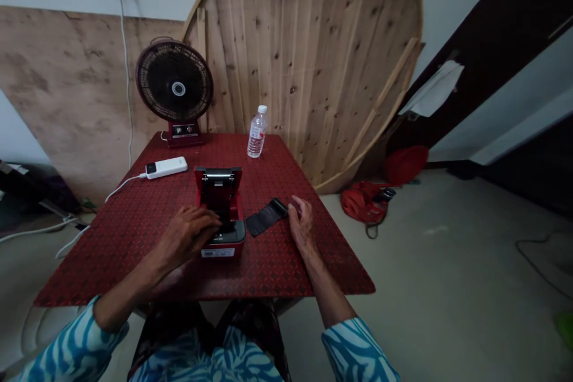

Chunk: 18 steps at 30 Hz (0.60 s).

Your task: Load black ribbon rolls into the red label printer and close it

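Observation:
A small red and black printer [220, 209] stands near the front of the red table [134, 221], its lid tipped up toward the back. My left hand [190, 234] rests on the printer's left side, fingers curled over its open top. My right hand [301, 221] lies on the table to the right, fingers bent at the end of a black strip [267, 216] that lies flat beside the printer. Whether those fingers pinch the strip is not clear.
A dark red desk fan [175, 85] stands at the table's back left. A white power strip [166, 167] with its cable lies in front of it. A clear water bottle [257, 132] stands at the back. A round wooden board [313, 59] leans on the wall. Red bags [364, 200] lie on the floor.

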Available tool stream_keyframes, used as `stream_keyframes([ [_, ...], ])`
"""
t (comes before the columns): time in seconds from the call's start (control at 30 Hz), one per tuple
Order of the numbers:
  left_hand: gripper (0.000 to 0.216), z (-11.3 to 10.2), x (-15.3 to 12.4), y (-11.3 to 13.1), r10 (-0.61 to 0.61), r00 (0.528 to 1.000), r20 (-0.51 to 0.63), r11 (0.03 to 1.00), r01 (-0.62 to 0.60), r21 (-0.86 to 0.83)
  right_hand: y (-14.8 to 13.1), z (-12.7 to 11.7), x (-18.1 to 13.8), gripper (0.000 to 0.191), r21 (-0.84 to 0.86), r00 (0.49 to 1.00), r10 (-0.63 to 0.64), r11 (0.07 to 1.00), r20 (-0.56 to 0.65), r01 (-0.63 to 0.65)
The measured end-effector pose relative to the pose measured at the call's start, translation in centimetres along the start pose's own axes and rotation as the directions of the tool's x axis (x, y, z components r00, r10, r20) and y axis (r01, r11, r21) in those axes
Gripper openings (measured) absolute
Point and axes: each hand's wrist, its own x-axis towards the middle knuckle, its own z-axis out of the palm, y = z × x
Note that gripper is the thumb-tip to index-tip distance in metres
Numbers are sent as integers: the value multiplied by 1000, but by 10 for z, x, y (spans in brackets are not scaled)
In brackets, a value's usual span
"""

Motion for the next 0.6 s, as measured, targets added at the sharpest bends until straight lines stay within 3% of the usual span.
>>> stream_keyframes([
  [0.1,20,0,-5,6,75,997,-22,994,-73,76,-34,10,8,37,46,994,-104,994,19,103],
  [0.17,19,0,-8,9,95,995,-16,988,-92,120,-63,26,15,37,149,982,-140,981,123,122],
  [0.33,19,-2,-12,12,139,990,4,970,-137,200,-118,66,40,43,389,933,-78,919,350,-69],
  [0.47,21,-5,-14,20,129,992,0,969,-126,213,-126,65,38,42,409,935,-84,910,345,-69],
  [0.6,22,-6,-18,25,115,993,-38,976,-106,189,-123,49,12,38,378,939,-48,922,340,-90],
])
